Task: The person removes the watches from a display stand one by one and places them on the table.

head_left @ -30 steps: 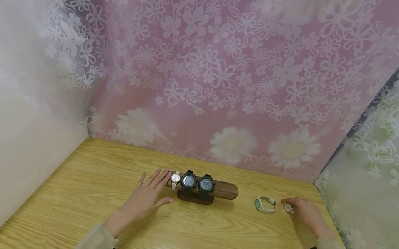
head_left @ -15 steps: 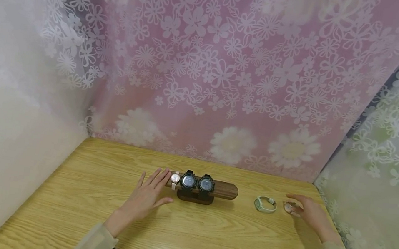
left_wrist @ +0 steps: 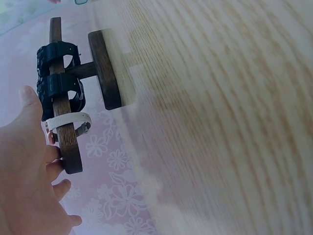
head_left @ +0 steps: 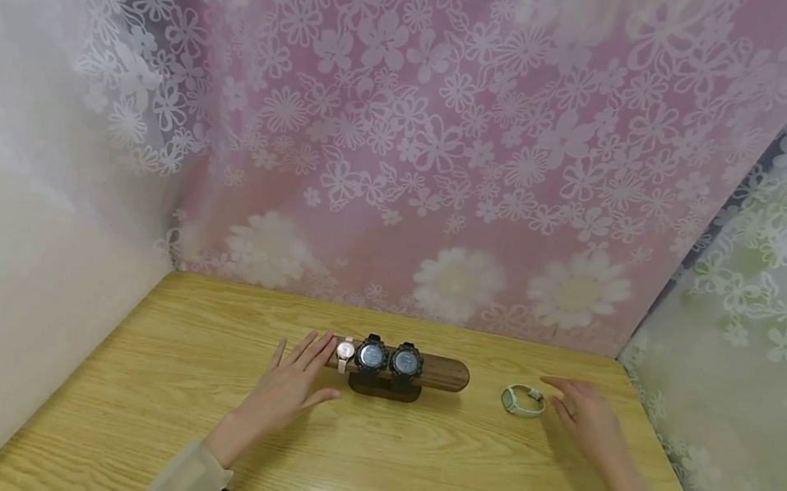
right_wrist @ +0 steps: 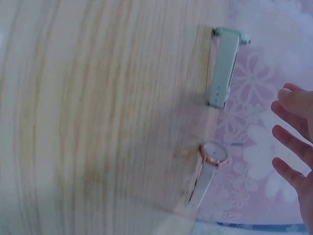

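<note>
My left hand (head_left: 288,388) lies with its fingers extended at the left end of a dark wooden watch stand (head_left: 445,374). On the stand's bar are a white-strapped watch (head_left: 346,350) and two black digital watches (head_left: 371,356), the small white one nearest my fingers. In the left wrist view, the bar (left_wrist: 73,155) passes right by my fingertips, thumb apart. My right hand (head_left: 592,425) holds nothing and hovers beside a pale green watch (head_left: 523,402) standing on its side. A rose-gold watch (right_wrist: 214,152) with a pale strap shows in the right wrist view; my hand hides it from the head view.
The wooden table (head_left: 408,471) runs back to a pink flowered curtain (head_left: 442,161). A whitish panel (head_left: 52,234) stands along the left side and a flowered sheet (head_left: 758,368) along the right. Both wrists carry small black devices.
My right hand has let go of the rose-gold watch, lifted back to the right, then moved left toward the pale green watch. My left hand has stayed at the stand.
</note>
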`<action>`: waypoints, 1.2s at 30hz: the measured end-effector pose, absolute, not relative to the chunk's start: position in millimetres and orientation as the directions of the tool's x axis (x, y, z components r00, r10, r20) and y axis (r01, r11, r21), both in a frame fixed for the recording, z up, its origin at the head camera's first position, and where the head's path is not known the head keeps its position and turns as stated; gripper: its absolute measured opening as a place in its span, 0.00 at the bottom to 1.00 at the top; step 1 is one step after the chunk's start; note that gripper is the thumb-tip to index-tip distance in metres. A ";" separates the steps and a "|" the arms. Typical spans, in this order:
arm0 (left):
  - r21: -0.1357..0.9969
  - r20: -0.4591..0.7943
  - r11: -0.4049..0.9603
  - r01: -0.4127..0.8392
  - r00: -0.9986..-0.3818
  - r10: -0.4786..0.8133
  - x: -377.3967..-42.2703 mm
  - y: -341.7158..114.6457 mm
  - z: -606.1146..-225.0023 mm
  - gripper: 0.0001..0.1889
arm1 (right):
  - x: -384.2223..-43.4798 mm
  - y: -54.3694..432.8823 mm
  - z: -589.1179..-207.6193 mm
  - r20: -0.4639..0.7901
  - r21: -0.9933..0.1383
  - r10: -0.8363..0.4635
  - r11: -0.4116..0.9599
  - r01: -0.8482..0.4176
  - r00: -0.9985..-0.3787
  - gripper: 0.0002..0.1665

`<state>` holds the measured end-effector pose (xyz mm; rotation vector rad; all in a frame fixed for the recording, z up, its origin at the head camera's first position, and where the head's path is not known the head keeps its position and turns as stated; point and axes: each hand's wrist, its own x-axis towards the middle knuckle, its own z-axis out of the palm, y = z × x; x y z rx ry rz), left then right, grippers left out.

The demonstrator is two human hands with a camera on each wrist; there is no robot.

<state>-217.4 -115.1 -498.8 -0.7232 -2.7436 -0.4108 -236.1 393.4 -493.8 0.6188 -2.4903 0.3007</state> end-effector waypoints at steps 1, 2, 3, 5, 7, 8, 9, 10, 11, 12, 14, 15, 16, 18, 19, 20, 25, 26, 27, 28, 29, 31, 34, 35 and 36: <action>0.199 0.331 0.835 0.513 -0.837 0.435 -217.4 -115.0 -498.9 0.44 | -235.9 389.7 -493.7 0.569 -0.082 -0.369 0.864 -0.497 -0.735 0.29; 0.198 0.331 0.835 0.513 -0.837 0.436 -217.4 -115.1 -499.0 0.44 | -235.8 385.9 -493.3 0.574 -0.086 -0.372 0.859 -0.505 -0.730 0.30; 0.195 0.333 0.835 0.514 -0.836 0.436 -217.6 -115.0 -499.2 0.44 | -235.7 381.7 -492.6 0.577 -0.087 -0.377 0.854 -0.513 -0.725 0.30; 0.192 0.339 0.835 0.516 -0.833 0.437 -217.7 -115.0 -499.6 0.44 | -235.9 372.9 -491.2 0.579 -0.091 -0.384 0.846 -0.525 -0.719 0.30; 0.189 0.339 0.836 0.515 -0.833 0.437 -217.8 -114.9 -499.8 0.44 | -236.9 363.2 -489.2 0.580 -0.103 -0.392 0.834 -0.542 -0.714 0.31; 0.187 0.336 0.837 0.513 -0.835 0.437 -217.7 -114.9 -499.7 0.44 | -237.8 358.0 -488.3 0.581 -0.105 -0.397 0.829 -0.549 -0.711 0.31; 0.188 0.333 0.838 0.512 -0.836 0.436 -217.5 -115.0 -499.6 0.44 | -238.7 352.4 -486.9 0.581 -0.109 -0.402 0.823 -0.558 -0.707 0.32; 0.186 0.330 0.839 0.510 -0.837 0.436 -217.5 -114.9 -499.5 0.44 | -239.6 347.0 -485.8 0.580 -0.109 -0.408 0.819 -0.563 -0.706 0.33; 0.186 0.327 0.840 0.509 -0.839 0.436 -217.4 -114.8 -499.4 0.44 | -241.0 341.5 -484.7 0.578 -0.109 -0.413 0.815 -0.569 -0.703 0.35; 0.186 0.325 0.841 0.509 -0.839 0.436 -217.2 -114.7 -499.3 0.44 | -242.5 335.7 -483.3 0.579 -0.105 -0.423 0.809 -0.579 -0.697 0.36; 0.187 0.325 0.841 0.509 -0.839 0.436 -216.9 -114.5 -499.2 0.44 | -245.5 324.0 -480.8 0.579 -0.093 -0.441 0.800 -0.593 -0.686 0.38; 0.188 0.326 0.840 0.510 -0.839 0.436 -216.7 -114.4 -499.0 0.44 | -246.8 318.1 -479.4 0.578 -0.083 -0.453 0.795 -0.601 -0.679 0.39; 0.189 0.329 0.839 0.511 -0.838 0.436 -216.7 -114.3 -499.1 0.44 | -248.3 312.4 -478.2 0.579 -0.073 -0.463 0.791 -0.608 -0.671 0.39; 0.192 0.332 0.838 0.512 -0.837 0.435 -216.4 -114.1 -498.8 0.44 | -250.8 300.6 -475.2 0.579 -0.062 -0.482 0.778 -0.625 -0.657 0.41; 0.192 0.334 0.837 0.512 -0.837 0.435 -216.4 -114.0 -498.7 0.44 | -251.3 294.7 -473.8 0.577 -0.060 -0.488 0.774 -0.630 -0.655 0.42; 0.193 0.332 0.837 0.511 -0.837 0.435 -216.3 -113.9 -498.5 0.44 | -251.6 289.0 -472.5 0.572 -0.058 -0.495 0.771 -0.634 -0.654 0.42; 0.191 0.323 0.840 0.508 -0.841 0.435 -216.5 -114.2 -498.7 0.44 | -251.2 261.1 -468.2 0.536 -0.081 -0.506 0.766 -0.638 -0.675 0.44; 0.190 0.320 0.841 0.507 -0.842 0.435 -216.7 -114.3 -498.8 0.44 | -251.3 255.9 -467.9 0.529 -0.085 -0.508 0.766 -0.638 -0.680 0.45; 0.192 0.320 0.840 0.507 -0.842 0.435 -216.7 -114.3 -498.8 0.44 | -251.6 250.7 -467.9 0.519 -0.088 -0.509 0.767 -0.635 -0.687 0.45; 0.193 0.321 0.840 0.508 -0.841 0.435 -216.8 -114.3 -498.9 0.44 | -251.7 245.6 -467.8 0.507 -0.089 -0.509 0.772 -0.629 -0.696 0.46; 0.192 0.322 0.839 0.509 -0.841 0.436 -217.1 -114.3 -498.9 0.44 | -252.0 240.4 -467.6 0.498 -0.092 -0.511 0.772 -0.628 -0.701 0.46; 0.193 0.324 0.838 0.511 -0.839 0.437 -217.4 -114.3 -499.0 0.44 | -253.1 230.8 -468.0 0.472 -0.097 -0.514 0.777 -0.622 -0.716 0.48; 0.192 0.319 0.839 0.509 -0.841 0.437 -217.4 -114.0 -498.2 0.44 | -254.1 217.1 -468.8 0.425 -0.115 -0.515 0.785 -0.609 -0.744 0.50; 0.196 0.315 0.839 0.508 -0.843 0.437 -217.1 -114.0 -497.8 0.44 | -254.4 213.1 -469.4 0.415 -0.114 -0.520 0.784 -0.610 -0.747 0.50; 0.197 0.311 0.840 0.505 -0.845 0.435 -216.8 -113.9 -497.2 0.44 | -254.7 209.4 -470.2 0.405 -0.112 -0.525 0.784 -0.610 -0.749 0.51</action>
